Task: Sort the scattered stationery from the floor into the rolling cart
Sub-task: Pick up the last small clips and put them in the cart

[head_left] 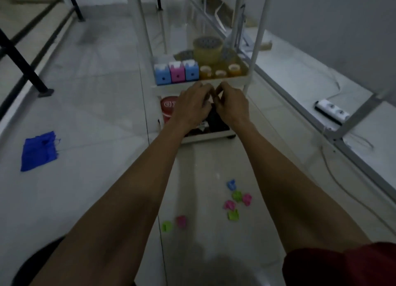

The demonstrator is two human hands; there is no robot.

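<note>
A white rolling cart (165, 88) stands ahead on the tiled floor. Its middle shelf holds blue and pink boxes (176, 73), small tape rolls (220, 71) and a big tape roll (207, 48). On the lower shelf are a red round tin (168, 107) and dark items (216, 122). My left hand (192, 103) and my right hand (231, 105) reach out together in front of the lower shelf, fingers curled and fingertips touching. What they hold is hidden. Several small pink, green and blue clips (236, 196) lie scattered on the floor near me.
A blue cloth (39, 150) lies on the floor at left. Black metal frame legs (32, 75) stand at far left. A grey rail, a power strip (331, 110) and cables run along the right. Two more clips (173, 223) lie at centre.
</note>
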